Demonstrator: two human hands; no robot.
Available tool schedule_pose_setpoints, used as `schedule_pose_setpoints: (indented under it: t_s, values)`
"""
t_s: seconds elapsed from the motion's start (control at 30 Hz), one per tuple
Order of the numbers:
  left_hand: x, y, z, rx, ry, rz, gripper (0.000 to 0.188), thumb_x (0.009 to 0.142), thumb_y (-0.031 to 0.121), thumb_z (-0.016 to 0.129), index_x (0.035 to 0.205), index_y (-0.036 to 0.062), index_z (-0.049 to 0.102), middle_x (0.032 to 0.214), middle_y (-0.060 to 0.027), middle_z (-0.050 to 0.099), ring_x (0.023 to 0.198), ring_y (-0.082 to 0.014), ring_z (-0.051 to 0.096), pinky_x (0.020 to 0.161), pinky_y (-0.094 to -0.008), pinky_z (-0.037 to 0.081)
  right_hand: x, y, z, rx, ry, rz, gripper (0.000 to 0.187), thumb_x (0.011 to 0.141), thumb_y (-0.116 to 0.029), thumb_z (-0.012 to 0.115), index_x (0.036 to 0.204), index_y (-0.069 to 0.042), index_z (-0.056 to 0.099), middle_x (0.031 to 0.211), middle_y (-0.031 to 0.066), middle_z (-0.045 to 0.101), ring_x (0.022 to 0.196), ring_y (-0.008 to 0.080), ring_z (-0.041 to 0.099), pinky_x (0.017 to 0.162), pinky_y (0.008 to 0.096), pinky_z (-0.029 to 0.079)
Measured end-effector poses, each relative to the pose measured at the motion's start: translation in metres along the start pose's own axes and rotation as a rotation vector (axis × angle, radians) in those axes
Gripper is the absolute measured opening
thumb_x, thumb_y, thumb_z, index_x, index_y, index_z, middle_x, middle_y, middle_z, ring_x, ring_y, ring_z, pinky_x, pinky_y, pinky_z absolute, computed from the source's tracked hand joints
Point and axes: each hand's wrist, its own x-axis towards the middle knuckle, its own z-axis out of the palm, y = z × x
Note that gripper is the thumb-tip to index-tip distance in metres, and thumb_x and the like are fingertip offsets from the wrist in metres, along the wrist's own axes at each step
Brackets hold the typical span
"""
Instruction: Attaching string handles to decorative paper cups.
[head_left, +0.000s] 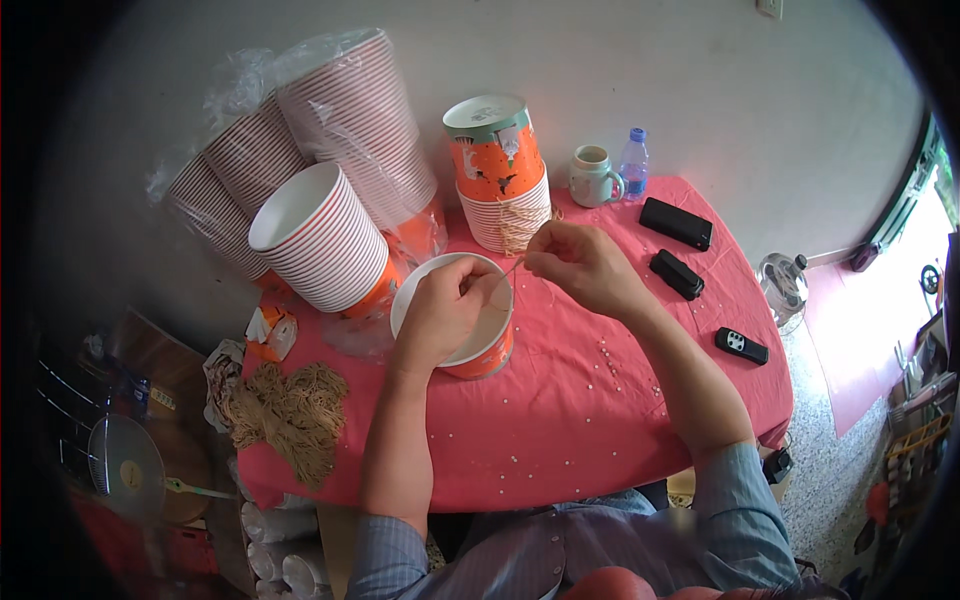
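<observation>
A white and orange paper bucket point(485, 362) stands upright on the pink-covered table, its mouth facing up. Over its rim, my left hand point(445, 308) is closed in a pinch on a thin tan string point(515, 267). My right hand point(588, 265), just beyond the bucket's right side, pinches the same string between thumb and fingertips. Behind my hands is a stack of white-rimmed buckets with an upside-down orange bucket point(484, 165) on top. Pale strings point(518, 222) hang down that stack's side. A tangled bundle of tan strings point(290, 410) lies at the table's left edge.
Tall nested bucket stacks point(325, 240), partly in clear plastic, fill the back left. A mug point(594, 178) and a water bottle point(634, 165) stand at the back. Black cases point(676, 223) and a remote point(741, 345) lie at right. Small white beads point(603, 365) are scattered across the cloth.
</observation>
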Motion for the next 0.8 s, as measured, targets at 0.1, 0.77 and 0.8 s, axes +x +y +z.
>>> schedule_pose_setpoints:
  t_s: [0.1,0.77,0.8]
  values:
    - [-0.003,0.007,0.001,0.019,0.006,0.073,0.021,0.106,0.013,0.071,0.118,-0.0037,0.075,0.100,-0.0128,0.079,0.092,-0.0185,0.075,0.081,-0.0342,0.058,-0.005,-0.014,-0.001,0.085,0.001,0.002,0.014,0.104,-0.011,0.072,0.107,0.003,0.071,0.097,0.0032,0.076,0.091,0.0093,0.072,0.085,0.0299,0.059]
    - [-0.008,0.018,0.006,0.064,0.033,0.229,0.011,0.096,0.008,0.077,0.101,-0.0022,0.076,0.093,-0.0116,0.077,0.079,-0.0217,0.073,0.076,-0.0351,0.058,-0.015,-0.034,-0.009,0.314,0.148,-0.103,0.013,0.109,-0.011,0.066,0.107,0.002,0.069,0.086,0.0041,0.070,0.076,0.0114,0.069,0.070,0.0295,0.059]
    - [-0.006,0.015,0.008,0.106,0.003,0.219,0.011,0.096,0.009,0.077,0.100,-0.0018,0.076,0.092,-0.0119,0.077,0.079,-0.0222,0.073,0.076,-0.0361,0.058,-0.017,-0.035,-0.018,0.349,0.185,-0.144,0.014,0.109,-0.011,0.065,0.106,0.002,0.069,0.088,0.0051,0.071,0.077,0.0114,0.070,0.070,0.0293,0.059]
